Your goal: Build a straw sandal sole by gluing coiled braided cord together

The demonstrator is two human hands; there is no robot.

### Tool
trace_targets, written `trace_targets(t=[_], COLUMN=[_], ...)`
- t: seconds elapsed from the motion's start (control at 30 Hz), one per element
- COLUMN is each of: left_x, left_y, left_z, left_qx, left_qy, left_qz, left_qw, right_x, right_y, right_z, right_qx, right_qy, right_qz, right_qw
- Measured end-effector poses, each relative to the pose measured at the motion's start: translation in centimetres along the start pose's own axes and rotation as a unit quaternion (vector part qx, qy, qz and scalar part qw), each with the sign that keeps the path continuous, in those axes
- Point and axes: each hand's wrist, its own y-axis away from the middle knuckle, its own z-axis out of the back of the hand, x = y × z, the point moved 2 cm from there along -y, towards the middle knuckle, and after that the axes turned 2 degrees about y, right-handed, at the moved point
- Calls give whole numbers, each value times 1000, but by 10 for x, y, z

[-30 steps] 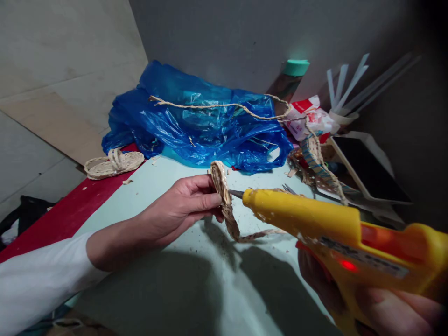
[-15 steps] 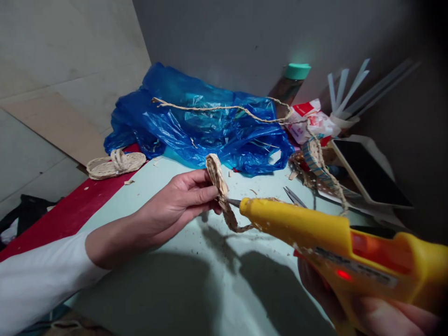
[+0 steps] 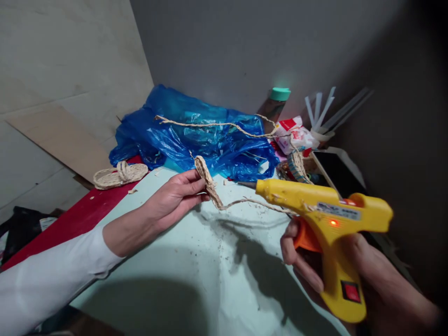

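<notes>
Between the thumb and fingers of my left hand is a coiled piece of braided straw cord, held edge-on above the table. From its lower end a loose length of the cord trails right, passing behind the glue gun. My right hand is wrapped round the handle of a yellow hot glue gun, its orange light lit and its dark nozzle pointing left. The nozzle tip is apart from the coil. A small woven straw slipper rests on the red cloth at the left.
A crumpled blue plastic bag lies along the wall, with braided cord across it. Behind on the right stand a bottle with a green cap, a red-and-white packet, a cup of glue sticks and a dark-screened device. Straw scraps dot the pale tabletop.
The glue gun has drawn back from the coil to the right, so its nozzle no longer touches it and its handle shows. My left hand still holds the coil, now a little further left.
</notes>
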Motion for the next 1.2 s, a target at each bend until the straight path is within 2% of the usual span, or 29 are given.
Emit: trace_targets(t=[0.07, 0.13, 0.2, 0.27, 0.43, 0.5, 0.53, 0.6, 0.67, 0.77, 0.87, 0.93, 1.07, 1.2], left_x=[-7, -15, -25, -34, -57, -61, -60, -58, -55, -52, -50, -48, -45, -44], left_y=[-2, -4, -7, -12, -28, -30, -29, -27, -24, -19, -13, -10, -6, -7], left_z=[-1, -2, -3, -4, -17, -25, -30, -37, -43, -50, -60, -65, -69, -68], left_qx=[-16, -20, -20, -25, -18, -13, 14, 25, 38, 63, 100, 115, 112, 110], left_qy=[13, 21, 30, 33, 25, 33, 21, 10, 8, 13, 8, 3, -19, -57], left_qz=[-14, -30, -42, -36, -67, -79, -57, -51, -47, -51, -48, -38, -42, -59], left_qw=[1000, 999, 998, 998, 997, 996, 998, 998, 998, 997, 994, 993, 993, 990], right_x=[6, 5, -2, -12, -33, -32, -30, -22, -11, 7, 22, 29, 42, 56], right_y=[1, 1, -3, -9, -25, -27, -27, -23, -18, -14, -18, -25, -43, -54], right_z=[-12, -20, -25, -27, -29, -29, -29, -26, -21, -12, -10, -12, -20, -24], right_qx=[4, -1, 22, 29, 43, 56, 63, 72, 54, -6, -48, -68, -92, -118], right_qy=[-82, -117, -141, -117, -39, 9, 37, 107, 194, 301, 317, 273, 111, 1], right_qz=[-28, -30, -34, -32, -106, -124, -132, -139, -123, -67, -21, 13, 86, 147], right_qw=[996, 993, 989, 992, 993, 991, 989, 982, 972, 951, 947, 960, 986, 982])
